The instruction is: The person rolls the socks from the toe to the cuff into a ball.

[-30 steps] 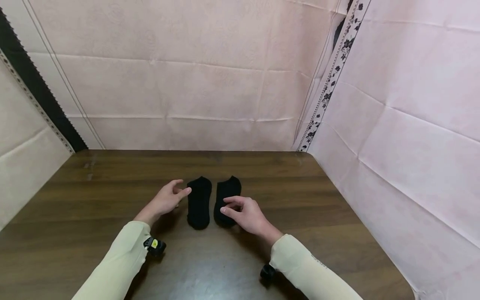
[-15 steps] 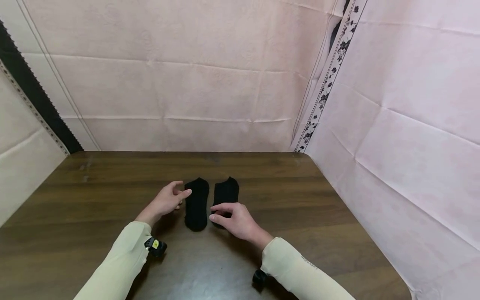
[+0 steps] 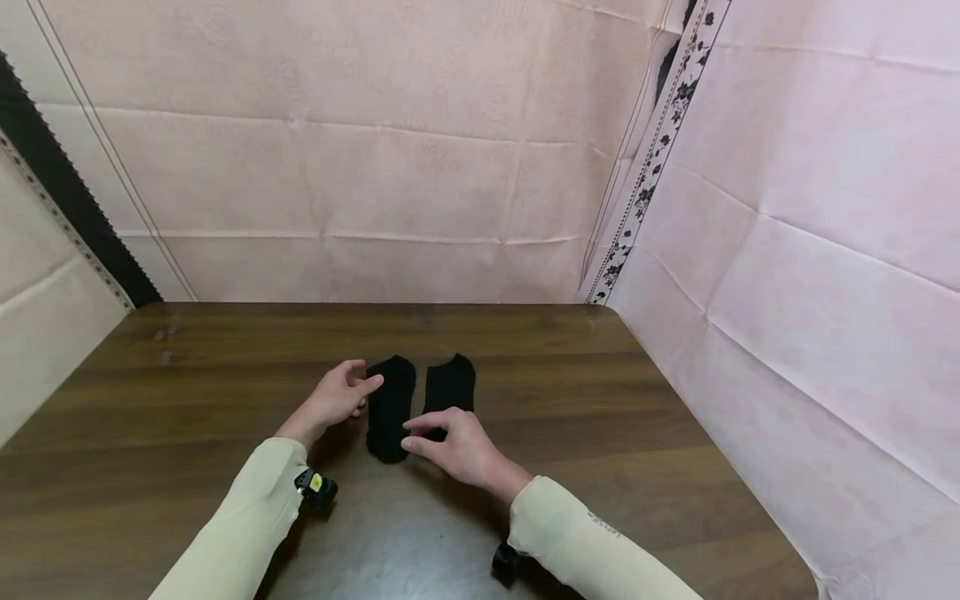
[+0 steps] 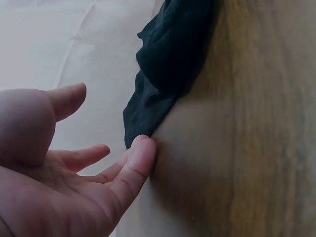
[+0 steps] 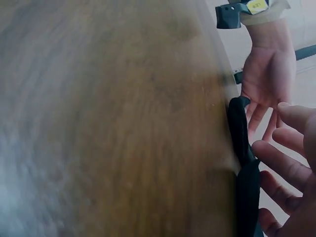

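Observation:
Two black ankle socks lie side by side, toes pointing away, in the middle of a dark wood table [image 3: 600, 400]. My left hand [image 3: 358, 388] rests open just left of the left sock [image 3: 392, 400], one fingertip [image 4: 143, 148] touching the table at the edge of that sock [image 4: 168, 64]. My right hand [image 3: 412, 435] hovers open over the near end of the right sock [image 3: 450, 383], covering its heel. Its thumb and forefinger reach across towards the left sock's near end. In the right wrist view its spread fingers [image 5: 281, 160] hang just off a sock [image 5: 241, 143].
Pink creased sheeting [image 3: 375, 183] walls the table at the back and on the right [image 3: 810, 275]. A black strip [image 3: 52, 175] runs down the left wall. Both arms wear cream sleeves with small wrist cameras [image 3: 317, 486]. Bare wood lies all round the socks.
My right hand has slid left and nearer, from on top of the right sock towards the left sock's near end. The left hand and both socks have stayed put.

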